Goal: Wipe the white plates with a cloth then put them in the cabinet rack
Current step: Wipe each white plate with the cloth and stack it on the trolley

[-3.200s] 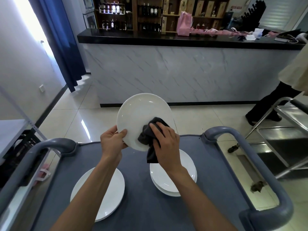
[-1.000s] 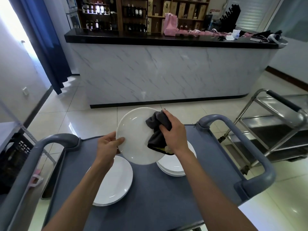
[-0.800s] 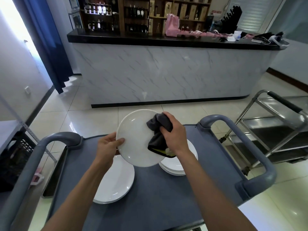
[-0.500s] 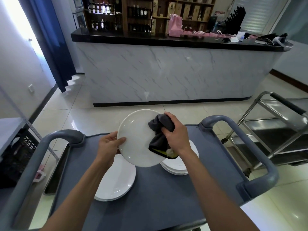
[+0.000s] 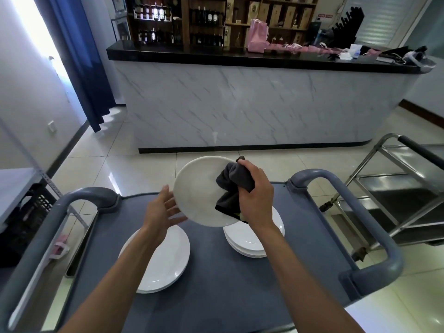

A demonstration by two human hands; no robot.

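A white plate [image 5: 198, 191] is held tilted above the grey cart top [image 5: 209, 272]. My right hand [image 5: 255, 195] grips a dark grey cloth [image 5: 231, 186] and pinches the plate's right rim through it. My left hand [image 5: 162, 210] is spread open with straight fingers at the plate's lower left edge, fingertips behind the rim. A white plate stack [image 5: 165, 260] lies on the cart at the left. A second white plate stack [image 5: 252, 239] lies at the right, partly hidden by my right wrist.
The cart has grey handles at the left [image 5: 48, 227] and right [image 5: 374, 246]. A steel trolley [image 5: 406, 193] stands at the right. A marble-fronted bar counter [image 5: 252, 102] lies ahead, a metal shelf with a black crate [image 5: 26, 212] at the left.
My left hand has let go of the plate's left rim and opened flat. My right hand with the cloth now carries the plate by its right edge, slightly higher.
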